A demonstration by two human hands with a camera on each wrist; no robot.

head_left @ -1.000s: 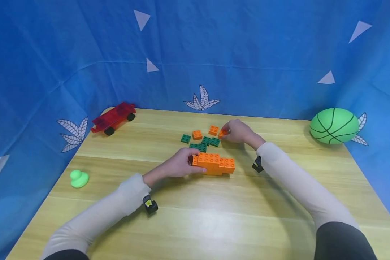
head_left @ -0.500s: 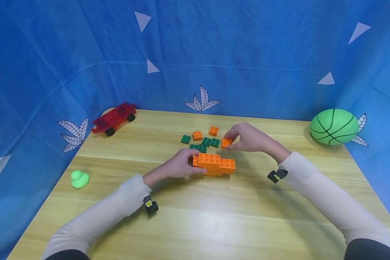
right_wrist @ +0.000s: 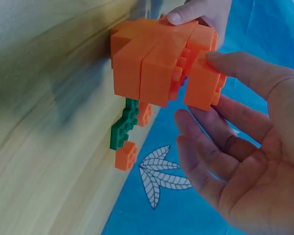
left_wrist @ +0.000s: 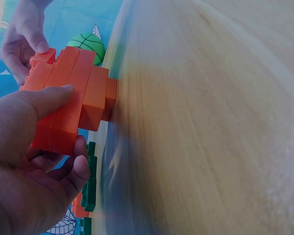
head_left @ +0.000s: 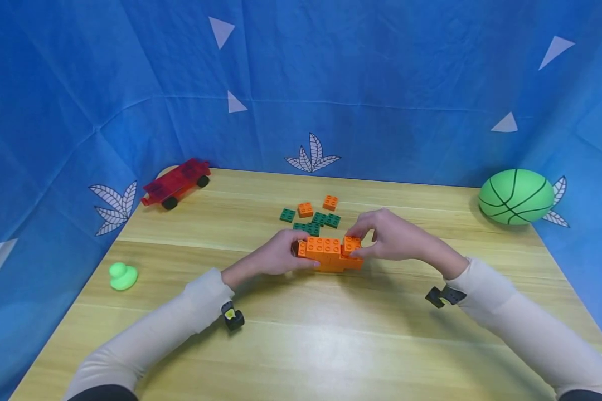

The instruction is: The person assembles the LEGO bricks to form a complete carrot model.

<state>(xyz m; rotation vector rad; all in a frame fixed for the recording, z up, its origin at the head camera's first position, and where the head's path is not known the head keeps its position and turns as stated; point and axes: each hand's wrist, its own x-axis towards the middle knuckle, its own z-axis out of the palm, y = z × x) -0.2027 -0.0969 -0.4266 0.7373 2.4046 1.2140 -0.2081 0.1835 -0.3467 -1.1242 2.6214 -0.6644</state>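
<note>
An orange toy-brick structure [head_left: 326, 256], built of stacked studded bricks, stands on the table in front of the person. The left hand [head_left: 279, 253] grips its left end, thumb along the near side. In the right hand [head_left: 393, 236] a small square orange brick [head_left: 351, 244] is pinched between thumb and fingers. That brick sits over the structure's right end. In the right wrist view a narrow gap shows between the held brick [right_wrist: 202, 81] and the studs of the structure [right_wrist: 157, 58]. The left wrist view shows the left thumb [left_wrist: 54, 100] lying across the bricks.
Behind the structure lie loose green bricks [head_left: 307, 228] and two orange bricks [head_left: 305, 209]. A red toy car [head_left: 177, 182] stands at the back left, a green duck [head_left: 122, 276] at the left edge, a green ball [head_left: 516, 196] at the back right. Blue cloth [head_left: 406, 83] hangs around the table.
The right hand has picked up a small orange brick from the loose pile and brought it nearer, over the structure's right end. The left hand keeps its grip in place.
</note>
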